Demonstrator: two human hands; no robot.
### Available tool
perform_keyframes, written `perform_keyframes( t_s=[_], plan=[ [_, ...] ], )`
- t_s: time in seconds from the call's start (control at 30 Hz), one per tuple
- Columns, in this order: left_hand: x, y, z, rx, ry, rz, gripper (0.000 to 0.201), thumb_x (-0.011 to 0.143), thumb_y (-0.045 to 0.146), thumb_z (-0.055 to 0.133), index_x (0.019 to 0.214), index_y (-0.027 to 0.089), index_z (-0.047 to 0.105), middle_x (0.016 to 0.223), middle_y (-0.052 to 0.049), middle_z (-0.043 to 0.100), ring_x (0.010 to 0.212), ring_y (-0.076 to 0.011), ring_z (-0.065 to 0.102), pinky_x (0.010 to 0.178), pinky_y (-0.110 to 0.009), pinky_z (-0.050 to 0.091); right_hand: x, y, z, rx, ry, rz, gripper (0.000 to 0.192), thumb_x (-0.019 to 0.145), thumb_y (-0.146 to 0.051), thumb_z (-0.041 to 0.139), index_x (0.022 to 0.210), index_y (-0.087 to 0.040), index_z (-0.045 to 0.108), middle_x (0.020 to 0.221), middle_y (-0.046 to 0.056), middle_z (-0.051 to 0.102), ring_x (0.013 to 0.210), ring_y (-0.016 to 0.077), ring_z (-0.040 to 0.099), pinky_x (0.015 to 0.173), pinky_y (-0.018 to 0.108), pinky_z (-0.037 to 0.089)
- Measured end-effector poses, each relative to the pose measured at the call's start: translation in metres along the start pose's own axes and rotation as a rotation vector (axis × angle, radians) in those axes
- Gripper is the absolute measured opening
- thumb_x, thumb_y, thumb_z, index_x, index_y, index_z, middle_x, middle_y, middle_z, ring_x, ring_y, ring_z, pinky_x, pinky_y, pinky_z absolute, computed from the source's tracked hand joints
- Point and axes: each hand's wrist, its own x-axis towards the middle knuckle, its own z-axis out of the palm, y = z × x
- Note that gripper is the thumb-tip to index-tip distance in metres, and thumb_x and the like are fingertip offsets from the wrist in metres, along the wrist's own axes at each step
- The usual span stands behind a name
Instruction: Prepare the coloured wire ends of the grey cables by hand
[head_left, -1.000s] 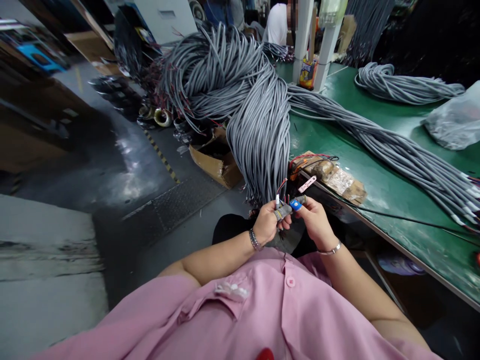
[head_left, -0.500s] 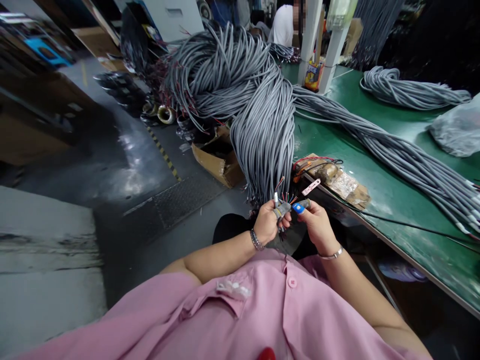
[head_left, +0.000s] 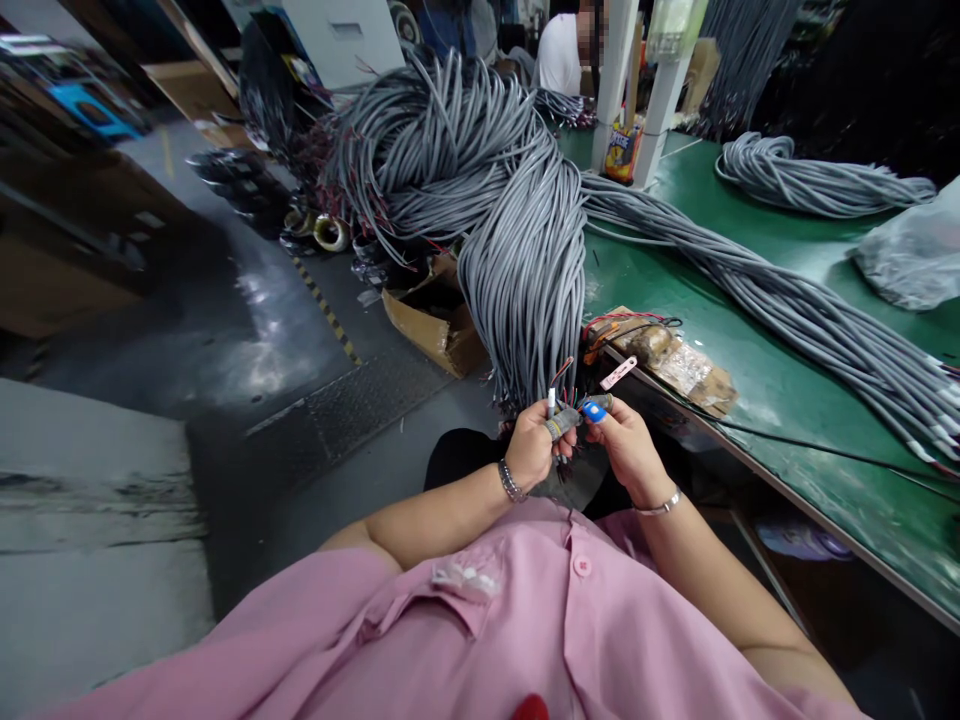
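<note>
Cable end sits pinched in the left hand, closed around it just below the hanging grey bundle at the table edge. Right hand grips a small blue piece against it; steady, close fingertip work seems best.

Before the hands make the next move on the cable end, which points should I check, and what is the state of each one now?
1. Left hand grips the cable end: ok.
2. Right hand meets the same cable end with its fingertips, one capped in blue: ok.
3. Coloured wires are exposed at the end: ok, but their number cannot tell.
4. Grey cable bundle hangs from the green table above the hands: ok.
5. Whether the right hand holds a tool: cannot tell.
</note>
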Motion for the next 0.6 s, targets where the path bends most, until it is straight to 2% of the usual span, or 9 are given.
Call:
perform_keyframes(
  t_s=[0.2, 0.33, 0.5, 0.6],
  plan=[
    [0.0, -0.001, 0.001, 0.012, 0.005, 0.004, 0.027, 0.073, 0.04, 0.069, 0.075, 0.016, 0.055, 0.052, 0.003, 0.059, 0.036, -0.0069, 0.048, 0.036, -0.02, 0.03, -0.003, 0.004, 0.003, 0.006, 0.041, -0.028, 0.021, 0.073, -0.036, 0.074, 0.074, -0.018, 0.063, 0.064, -0.004, 0.056, 0.055, 0.0083, 0.044, 0.055, 0.023, 0.037],
    [0.002, 0.004, -0.001, -0.005, -0.004, -0.003, 0.029, 0.07, 0.04, 0.071, 0.074, 0.016, 0.056, 0.052, 0.003, 0.059, 0.036, -0.0065, 0.047, 0.035, -0.019, 0.03, -0.003, 0.007, -0.001, 0.099, 0.064, 0.015, 0.027, 0.074, -0.042, 0.073, 0.071, -0.019, 0.06, 0.06, -0.005, 0.051, 0.053, 0.0083, 0.042, 0.055, 0.023, 0.04],
    [0.007, 0.018, -0.005, -0.004, -0.093, -0.054, 0.029, 0.067, 0.038, 0.073, 0.073, 0.014, 0.058, 0.049, 0.003, 0.057, 0.033, -0.0062, 0.043, 0.033, -0.018, 0.03, 0.013, -0.002, -0.02, 0.229, 0.114, 0.081, 0.041, 0.078, -0.061, 0.06, 0.081, -0.02, 0.063, 0.07, -0.001, 0.059, 0.054, 0.0092, 0.047, 0.054, 0.024, 0.046],
    [0.012, 0.025, -0.003, -0.039, -0.181, -0.077, 0.03, 0.065, 0.039, 0.074, 0.074, 0.014, 0.06, 0.047, 0.002, 0.056, 0.033, -0.0069, 0.043, 0.031, -0.018, 0.029, 0.026, -0.012, -0.028, 0.291, 0.033, 0.162, 0.048, 0.076, -0.067, 0.058, 0.087, -0.021, 0.065, 0.077, 0.001, 0.064, 0.056, 0.0107, 0.052, 0.054, 0.024, 0.048]
  ],
)
